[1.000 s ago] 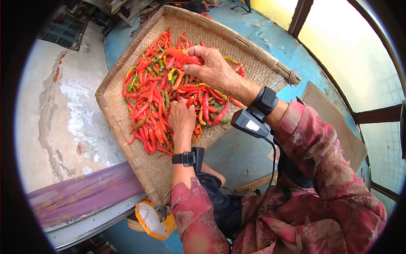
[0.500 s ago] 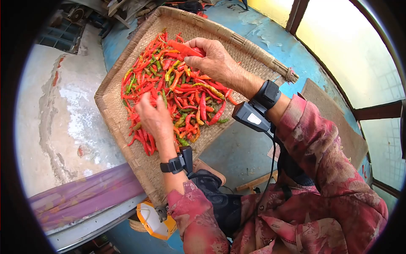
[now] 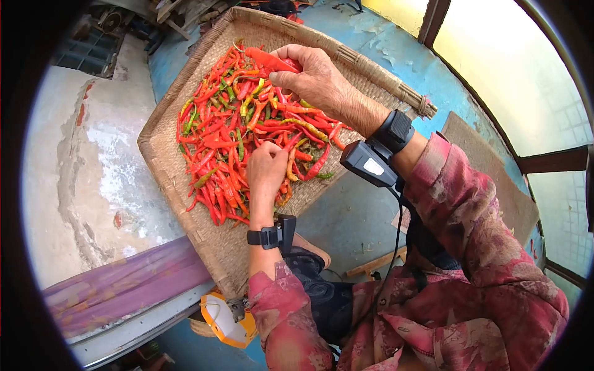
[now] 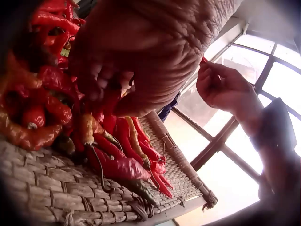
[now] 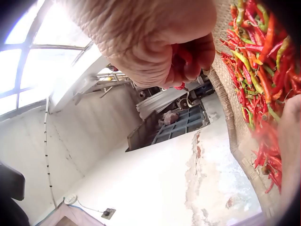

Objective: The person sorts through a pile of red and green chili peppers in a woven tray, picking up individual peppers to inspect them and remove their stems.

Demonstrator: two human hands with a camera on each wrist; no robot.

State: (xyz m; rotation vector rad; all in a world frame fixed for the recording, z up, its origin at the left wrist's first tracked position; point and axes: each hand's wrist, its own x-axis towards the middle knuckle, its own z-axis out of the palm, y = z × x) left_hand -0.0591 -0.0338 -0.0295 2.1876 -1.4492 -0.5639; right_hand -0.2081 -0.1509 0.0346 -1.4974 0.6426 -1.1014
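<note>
A heap of mostly red chili peppers [image 3: 216, 145], with some green and yellow ones, lies in a woven tray [image 3: 170, 167]. Above the heap's far right part, my right hand [image 3: 318, 77] holds red chili peppers [image 3: 269, 60] between thumb and fingers; red also shows inside its curled fingers in the right wrist view. My left hand [image 3: 266, 173] is down at the near right part of the heap. Its fingertips pinch a red chili pepper [image 4: 110, 101], partly hidden by the hand in the left wrist view.
The tray's raised rim [image 3: 346, 52] runs along the far side. A purple cloth [image 3: 130, 281] lies by the near left corner, above an orange-edged container [image 3: 226, 321]. A pale, peeling surface [image 3: 111, 179] is at the left, and framed windows [image 3: 507, 68] stand at the right.
My left hand moved left over the heap, fingers spread, then came back right and down into the peppers. The right hand stays above the heap with its peppers, shifted slightly up.
</note>
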